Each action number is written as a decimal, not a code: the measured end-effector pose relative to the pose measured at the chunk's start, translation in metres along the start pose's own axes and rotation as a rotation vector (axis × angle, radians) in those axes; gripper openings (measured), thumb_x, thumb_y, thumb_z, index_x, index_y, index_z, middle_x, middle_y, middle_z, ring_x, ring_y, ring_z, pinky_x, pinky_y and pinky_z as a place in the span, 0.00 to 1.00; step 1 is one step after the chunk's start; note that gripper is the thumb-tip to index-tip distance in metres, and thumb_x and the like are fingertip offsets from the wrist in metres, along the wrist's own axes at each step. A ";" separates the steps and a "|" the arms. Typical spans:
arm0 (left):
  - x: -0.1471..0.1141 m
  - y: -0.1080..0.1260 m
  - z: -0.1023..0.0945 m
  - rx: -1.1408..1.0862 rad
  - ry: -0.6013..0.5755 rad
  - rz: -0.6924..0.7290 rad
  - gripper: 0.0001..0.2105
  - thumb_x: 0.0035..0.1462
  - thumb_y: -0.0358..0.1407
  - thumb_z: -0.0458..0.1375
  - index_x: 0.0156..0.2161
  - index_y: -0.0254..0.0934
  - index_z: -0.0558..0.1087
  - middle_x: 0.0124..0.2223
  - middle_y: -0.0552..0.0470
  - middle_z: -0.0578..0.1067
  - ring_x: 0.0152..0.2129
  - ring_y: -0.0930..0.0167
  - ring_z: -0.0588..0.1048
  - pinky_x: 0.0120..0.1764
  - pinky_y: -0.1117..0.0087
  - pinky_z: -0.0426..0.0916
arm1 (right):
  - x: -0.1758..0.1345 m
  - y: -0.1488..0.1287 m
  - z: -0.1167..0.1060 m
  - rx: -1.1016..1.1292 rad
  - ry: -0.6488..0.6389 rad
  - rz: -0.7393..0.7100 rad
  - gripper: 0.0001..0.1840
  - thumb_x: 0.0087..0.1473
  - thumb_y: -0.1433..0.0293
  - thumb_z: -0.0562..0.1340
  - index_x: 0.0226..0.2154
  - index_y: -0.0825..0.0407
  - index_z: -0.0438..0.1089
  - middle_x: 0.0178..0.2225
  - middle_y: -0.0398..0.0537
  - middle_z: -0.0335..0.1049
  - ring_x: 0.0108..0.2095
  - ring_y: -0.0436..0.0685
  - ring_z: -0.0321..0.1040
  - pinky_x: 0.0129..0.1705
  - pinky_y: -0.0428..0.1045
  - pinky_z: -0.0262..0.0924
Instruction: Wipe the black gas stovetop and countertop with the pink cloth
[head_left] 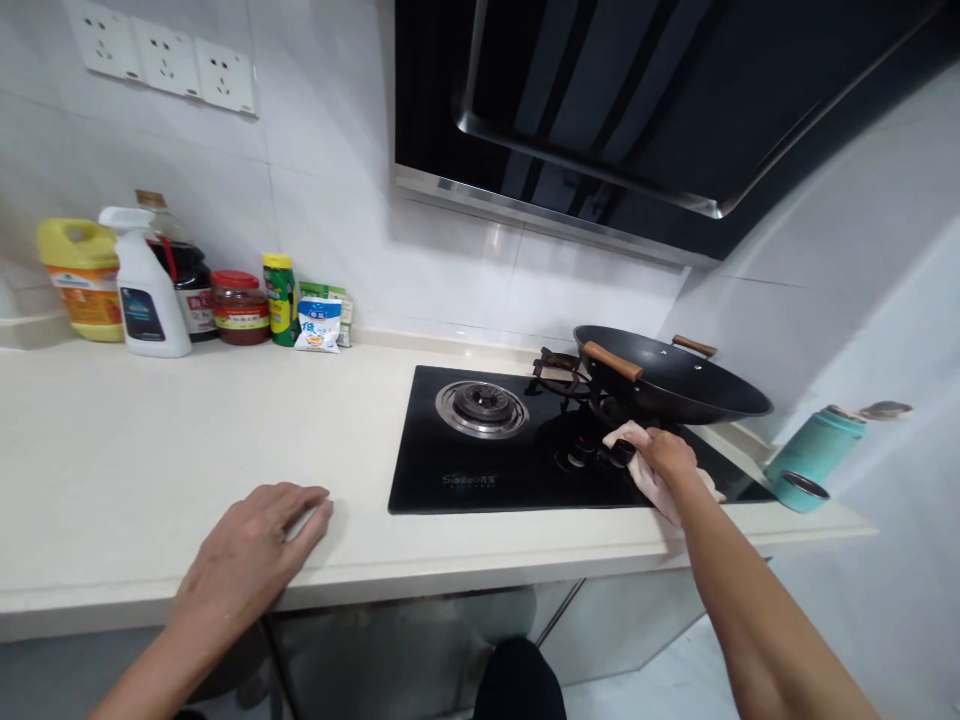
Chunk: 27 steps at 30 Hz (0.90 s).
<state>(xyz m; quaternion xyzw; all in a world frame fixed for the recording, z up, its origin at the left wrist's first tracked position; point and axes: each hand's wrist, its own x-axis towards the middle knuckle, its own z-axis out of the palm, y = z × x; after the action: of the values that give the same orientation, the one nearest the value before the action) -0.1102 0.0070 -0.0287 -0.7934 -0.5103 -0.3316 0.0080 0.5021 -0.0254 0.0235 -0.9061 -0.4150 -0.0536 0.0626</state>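
My right hand is closed on a pale cloth, pressed against the black glass gas stove beside its control knobs. Just behind that hand sits a black wok with wooden handles, over the right burner. The left burner is bare, with its pot support shifted back near the wok. My left hand rests on the pale countertop left of the stove, fingers stretched out and holding nothing.
A white spray bottle, a yellow jug, a red-lidded jar, a green shaker and small packets stand along the back wall. A turquoise flask is at the right end. The range hood hangs above.
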 end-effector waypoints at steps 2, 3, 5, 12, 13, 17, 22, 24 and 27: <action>0.001 0.000 0.000 -0.005 0.006 0.003 0.21 0.62 0.53 0.49 0.40 0.43 0.78 0.42 0.48 0.81 0.43 0.59 0.77 0.49 0.57 0.69 | 0.009 -0.005 -0.006 0.029 -0.040 -0.028 0.32 0.66 0.48 0.49 0.45 0.55 0.77 0.46 0.62 0.78 0.46 0.67 0.75 0.42 0.53 0.63; 0.001 0.001 0.000 -0.004 0.011 0.004 0.21 0.62 0.53 0.49 0.40 0.43 0.78 0.42 0.48 0.81 0.43 0.59 0.78 0.49 0.57 0.69 | 0.013 -0.007 -0.008 0.040 -0.058 -0.052 0.31 0.66 0.49 0.50 0.44 0.54 0.78 0.45 0.61 0.78 0.44 0.65 0.76 0.40 0.52 0.63; 0.002 0.002 -0.001 0.007 0.014 0.004 0.20 0.61 0.53 0.50 0.39 0.43 0.78 0.42 0.48 0.82 0.42 0.59 0.78 0.48 0.57 0.69 | 0.019 -0.014 -0.012 0.052 -0.087 -0.108 0.28 0.65 0.52 0.51 0.42 0.53 0.79 0.44 0.58 0.79 0.42 0.62 0.76 0.38 0.49 0.62; 0.005 0.005 -0.002 0.021 0.005 -0.009 0.19 0.59 0.53 0.50 0.37 0.43 0.78 0.41 0.48 0.82 0.41 0.58 0.78 0.47 0.57 0.70 | 0.028 -0.072 -0.003 0.038 -0.107 -0.312 0.22 0.61 0.56 0.55 0.45 0.51 0.78 0.50 0.57 0.77 0.49 0.62 0.72 0.44 0.48 0.59; 0.004 0.006 -0.002 0.019 0.006 -0.015 0.19 0.60 0.53 0.50 0.37 0.43 0.77 0.41 0.48 0.81 0.41 0.58 0.78 0.47 0.57 0.69 | 0.027 -0.080 -0.001 0.041 -0.107 -0.340 0.22 0.61 0.56 0.56 0.46 0.51 0.77 0.51 0.57 0.76 0.50 0.62 0.72 0.45 0.48 0.58; 0.002 0.005 -0.003 0.017 0.012 -0.047 0.19 0.60 0.52 0.51 0.39 0.42 0.77 0.43 0.48 0.81 0.42 0.60 0.78 0.48 0.58 0.69 | 0.017 -0.092 -0.001 0.062 -0.127 -0.422 0.23 0.63 0.54 0.52 0.45 0.49 0.77 0.52 0.55 0.76 0.51 0.61 0.71 0.49 0.49 0.59; 0.001 0.005 -0.005 -0.004 0.031 -0.061 0.18 0.61 0.51 0.50 0.38 0.42 0.77 0.42 0.48 0.81 0.41 0.61 0.78 0.45 0.61 0.70 | -0.005 -0.078 -0.002 0.067 -0.083 -0.411 0.25 0.67 0.54 0.47 0.43 0.42 0.78 0.55 0.46 0.72 0.59 0.61 0.64 0.62 0.61 0.52; 0.000 0.005 -0.005 -0.015 0.029 -0.079 0.18 0.61 0.51 0.50 0.39 0.42 0.77 0.42 0.48 0.81 0.41 0.61 0.78 0.46 0.61 0.70 | -0.014 -0.073 0.000 0.065 -0.029 -0.363 0.24 0.67 0.56 0.47 0.48 0.39 0.77 0.62 0.47 0.65 0.65 0.65 0.55 0.65 0.70 0.43; -0.001 0.002 -0.006 -0.033 0.032 -0.082 0.19 0.61 0.50 0.50 0.39 0.41 0.78 0.43 0.47 0.81 0.41 0.61 0.79 0.46 0.61 0.70 | -0.024 -0.063 -0.001 0.087 0.009 -0.365 0.23 0.65 0.56 0.50 0.52 0.38 0.76 0.66 0.47 0.60 0.67 0.68 0.51 0.64 0.72 0.45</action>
<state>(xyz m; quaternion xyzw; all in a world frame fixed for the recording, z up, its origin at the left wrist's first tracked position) -0.1116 0.0029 -0.0240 -0.7665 -0.5366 -0.3526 -0.0106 0.4389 -0.0029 0.0253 -0.8120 -0.5740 -0.0504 0.0929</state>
